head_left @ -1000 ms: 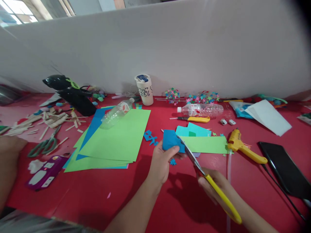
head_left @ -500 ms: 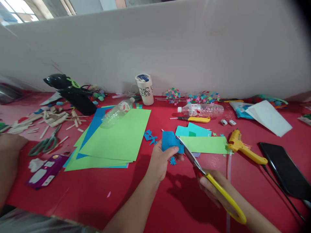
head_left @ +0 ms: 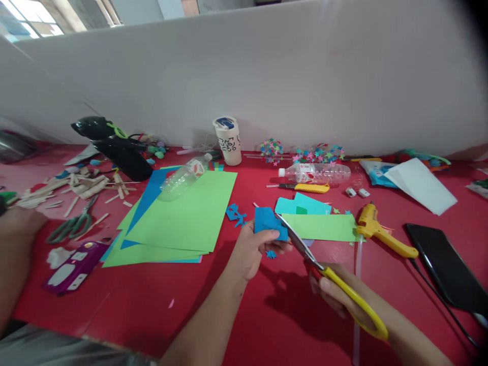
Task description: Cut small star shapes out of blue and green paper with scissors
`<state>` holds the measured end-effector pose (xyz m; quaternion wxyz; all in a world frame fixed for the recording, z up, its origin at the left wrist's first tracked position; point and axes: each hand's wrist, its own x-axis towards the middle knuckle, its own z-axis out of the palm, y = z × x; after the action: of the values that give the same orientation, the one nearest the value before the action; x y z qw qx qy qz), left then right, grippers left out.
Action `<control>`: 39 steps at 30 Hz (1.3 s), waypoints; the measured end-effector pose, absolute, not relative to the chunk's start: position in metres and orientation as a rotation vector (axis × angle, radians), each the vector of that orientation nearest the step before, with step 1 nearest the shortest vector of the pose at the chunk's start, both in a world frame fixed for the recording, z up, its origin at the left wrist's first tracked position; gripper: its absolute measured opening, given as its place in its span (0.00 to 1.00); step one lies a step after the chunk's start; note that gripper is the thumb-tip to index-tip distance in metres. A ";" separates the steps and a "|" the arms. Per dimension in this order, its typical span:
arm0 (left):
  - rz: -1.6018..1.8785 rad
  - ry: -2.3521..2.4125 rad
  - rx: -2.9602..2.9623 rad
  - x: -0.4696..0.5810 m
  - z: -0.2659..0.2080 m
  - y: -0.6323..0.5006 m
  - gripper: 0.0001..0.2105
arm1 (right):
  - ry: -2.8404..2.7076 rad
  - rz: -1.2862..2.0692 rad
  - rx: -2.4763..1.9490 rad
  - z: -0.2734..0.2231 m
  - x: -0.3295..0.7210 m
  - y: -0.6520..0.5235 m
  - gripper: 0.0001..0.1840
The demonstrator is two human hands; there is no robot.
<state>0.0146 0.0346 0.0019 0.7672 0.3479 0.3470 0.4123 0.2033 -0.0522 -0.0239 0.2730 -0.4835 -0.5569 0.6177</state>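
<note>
Between the thumb and fingers of my left hand (head_left: pixel 251 249) is a small piece of blue paper (head_left: pixel 267 219), raised above the red table. My right hand (head_left: pixel 335 290) grips yellow-handled scissors (head_left: pixel 353 297), their blades pointing up and left to the paper's right edge. Whether the blades are fully closed on the paper is hard to make out. Blue paper scraps (head_left: pixel 236 215) lie left of the held piece, and a small blue star cutout (head_left: pixel 271 254) lies just below it. Behind the scissors are a light green paper strip (head_left: pixel 324 227) and turquoise paper (head_left: pixel 301 204).
Green and blue sheets (head_left: pixel 183 213) lie at left under a plastic bottle (head_left: pixel 185 178). A yellow glue gun (head_left: pixel 385 234) and black phone (head_left: pixel 446 264) are at right. A cup (head_left: pixel 227 141) and utility knife (head_left: pixel 305 188) stand further back. Another person's arm (head_left: pixel 19 249) rests at far left.
The scissors' handle has shifted slightly up in my right hand's grip. The blue paper stays in my left hand, almost in the same place. The view has shifted very slightly.
</note>
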 end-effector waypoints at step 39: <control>0.905 0.933 0.882 0.015 0.007 0.037 0.04 | -1.452 1.597 -1.423 -0.019 0.201 -0.052 0.27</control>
<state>0.0150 0.0366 0.0069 0.7071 0.3970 0.4199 0.4075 0.2007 -0.0516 -0.0189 0.2747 -0.5292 -0.5401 0.5939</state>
